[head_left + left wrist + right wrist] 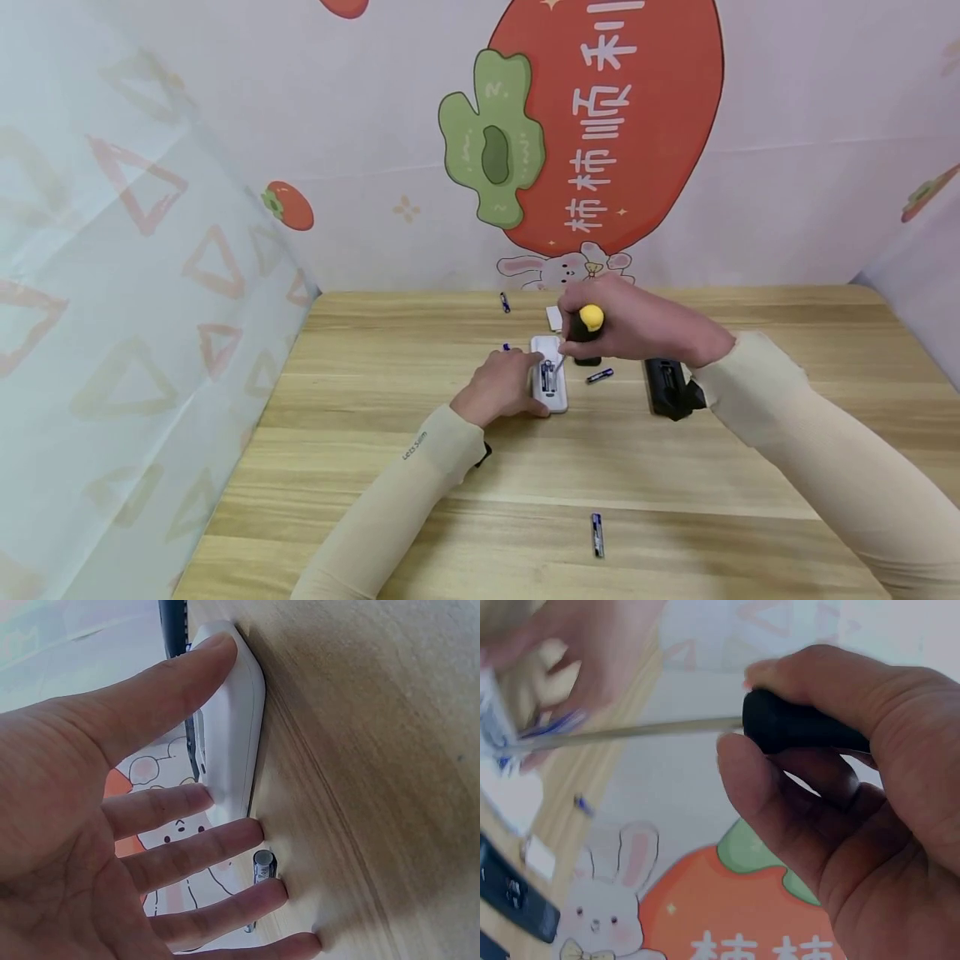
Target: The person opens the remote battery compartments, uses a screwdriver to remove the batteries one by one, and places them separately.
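Note:
A white remote control [557, 400] lies on the table with its battery compartment facing up and a battery [546, 379] inside. My left hand [506, 383] steadies its left side, thumb on the near end and index finger farther up; in the left wrist view the fingers [199, 844] are spread and mostly straight. With thumb and fingers, my right hand [637, 321] grips the handle of a screwdriver [592, 317], dark with a yellow end. Its metal shaft [645, 731] slants down to the compartment; the exact tip contact is blurred in the right wrist view.
Loose batteries lie about: one at the back [505, 302], one right of the remote [600, 376], one near the front [597, 535], another partly behind the left hand. A small white cover [553, 318] sits behind the remote. A black remote [666, 387] lies right; another dark one is partly under the right hand.

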`<state>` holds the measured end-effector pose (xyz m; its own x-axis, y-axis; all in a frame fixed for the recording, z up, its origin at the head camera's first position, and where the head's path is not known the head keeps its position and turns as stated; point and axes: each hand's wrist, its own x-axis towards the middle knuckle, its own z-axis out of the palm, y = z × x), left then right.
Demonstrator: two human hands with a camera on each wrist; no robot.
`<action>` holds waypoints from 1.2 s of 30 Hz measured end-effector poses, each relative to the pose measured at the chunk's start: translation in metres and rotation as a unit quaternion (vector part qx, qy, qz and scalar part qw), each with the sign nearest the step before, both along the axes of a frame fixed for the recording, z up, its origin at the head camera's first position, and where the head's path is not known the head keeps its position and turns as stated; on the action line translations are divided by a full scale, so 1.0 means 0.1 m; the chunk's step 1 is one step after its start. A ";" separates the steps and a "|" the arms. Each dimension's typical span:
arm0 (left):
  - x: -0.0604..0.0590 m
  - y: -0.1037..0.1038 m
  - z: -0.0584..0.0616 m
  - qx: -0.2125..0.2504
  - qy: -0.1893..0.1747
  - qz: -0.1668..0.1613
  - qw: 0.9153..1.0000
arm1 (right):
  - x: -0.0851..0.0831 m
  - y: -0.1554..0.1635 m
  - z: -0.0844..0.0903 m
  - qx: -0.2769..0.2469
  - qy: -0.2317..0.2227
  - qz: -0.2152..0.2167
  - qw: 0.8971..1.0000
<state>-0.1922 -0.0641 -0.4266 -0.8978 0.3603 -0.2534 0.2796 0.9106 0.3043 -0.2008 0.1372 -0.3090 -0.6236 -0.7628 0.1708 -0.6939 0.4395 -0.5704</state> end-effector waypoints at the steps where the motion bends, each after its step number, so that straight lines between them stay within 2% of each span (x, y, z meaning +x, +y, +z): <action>1: 0.00 0.00 0.00 -0.001 0.002 0.001 1.000 | 0.00 0.00 0.00 0.001 0.003 -0.001 1.000; 8: -0.02 0.00 -0.02 -0.007 0.011 -0.013 1.000 | -0.01 0.05 -0.06 -0.006 -0.007 -0.018 1.000; 19: -0.02 0.02 0.00 -0.008 0.000 -0.003 1.000 | -0.02 0.10 -0.09 -0.028 -0.009 -0.024 0.999; 36: -0.01 0.02 0.00 -0.006 -0.002 -0.001 1.000 | 0.03 0.24 -0.11 -0.087 -0.011 -0.062 0.994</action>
<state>-0.1928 -0.0620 -0.4264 -0.8963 0.3583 -0.2613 0.2795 0.9139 0.2945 -0.1974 0.1612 -0.3201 -0.7164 -0.6394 0.2792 -0.6269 0.4142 -0.6599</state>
